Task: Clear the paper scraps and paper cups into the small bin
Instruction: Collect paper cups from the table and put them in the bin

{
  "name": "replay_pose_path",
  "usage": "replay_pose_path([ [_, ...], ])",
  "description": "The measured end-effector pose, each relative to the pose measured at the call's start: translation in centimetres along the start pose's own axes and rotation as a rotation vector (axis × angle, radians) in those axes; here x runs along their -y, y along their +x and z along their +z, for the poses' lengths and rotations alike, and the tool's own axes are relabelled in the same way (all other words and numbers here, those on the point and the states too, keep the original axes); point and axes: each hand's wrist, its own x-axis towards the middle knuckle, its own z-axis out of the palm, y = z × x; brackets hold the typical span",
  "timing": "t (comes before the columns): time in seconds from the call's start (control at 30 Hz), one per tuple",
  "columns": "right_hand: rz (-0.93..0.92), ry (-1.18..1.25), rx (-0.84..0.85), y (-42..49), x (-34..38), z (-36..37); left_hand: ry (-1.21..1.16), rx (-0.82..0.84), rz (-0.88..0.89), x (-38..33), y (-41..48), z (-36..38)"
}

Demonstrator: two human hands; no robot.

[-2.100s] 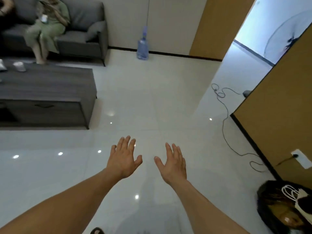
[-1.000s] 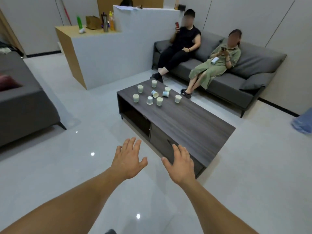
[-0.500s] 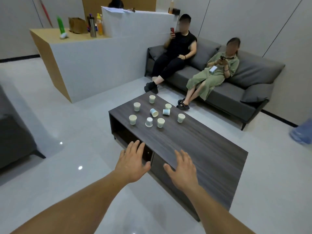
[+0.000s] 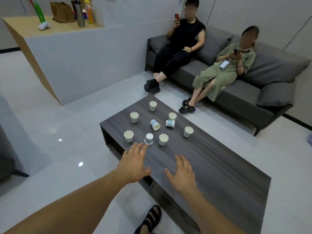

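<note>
**A:** Where does everything sit?

**B:** On the bench (image 4: 219,166), a long dark one. Its far-left end carries nine cups (image 4: 163,139) in a loose cluster; the near end is bare wood. I see no scraps, and the bin is not in view.

**A:** And the hands?

**B:** Both are released, fingers straight and spread, palms down, grasping nothing. They hover over the near-left part of the bench, side by side. The left hand (image 4: 135,163) is over the bench's left edge and the right hand (image 4: 182,174) is further in.

**A:** Which way do the cups lie from them?

**B:** Straight ahead, further along the bench, with most of the cluster just beyond the left hand's fingers. That makes the left the nearer hand. Its fingertips come just beside the upturned cup (image 4: 149,138), which stands mouth-down. Whether they touch it I cannot tell.

**A:** What about the right hand?

**B:** It is further back, with bare bench between it and the closest upright cup.

**A:** Is anything awkward?

**B:** Two tipped cups (image 4: 170,123) lie on their sides mid-cluster. One has its long axis roughly across the bench, the other slants with its mouth towards us. I judge the front row comes first, with a short forward reach by the left hand and a grip from above.
</note>
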Motion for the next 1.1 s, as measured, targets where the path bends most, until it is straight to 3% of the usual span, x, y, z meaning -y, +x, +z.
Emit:
replay_pose_path([
  [0.2, -0.013, -0.002, 0.098, 11.3, 0.5, -1.0, -0.020, 0.072, -0.035, 1.0, 10.0, -1.0],
  [0.47, 0.082, -0.025, 0.226, 20.8, -0.7, 1.9, 0.018, 0.228, 0.065, 2.5, 22.7, 1.5],
  [0.63, 0.180, -0.057, 0.281, 27.8, -1.4, 5.8, 0.021, 0.375, 0.143, 4.9, 31.4, 5.3],
  [0.83, 0.249, -0.063, 0.312, 37.3, -2.6, 11.3, -0.029, 0.433, 0.221, 8.2, 39.6, 11.5],
  [1.1, 0.159, -0.095, 0.355, 41.8, -5.8, 16.7, -0.041, 0.517, 0.367, 10.1, 44.2, 17.8],
])
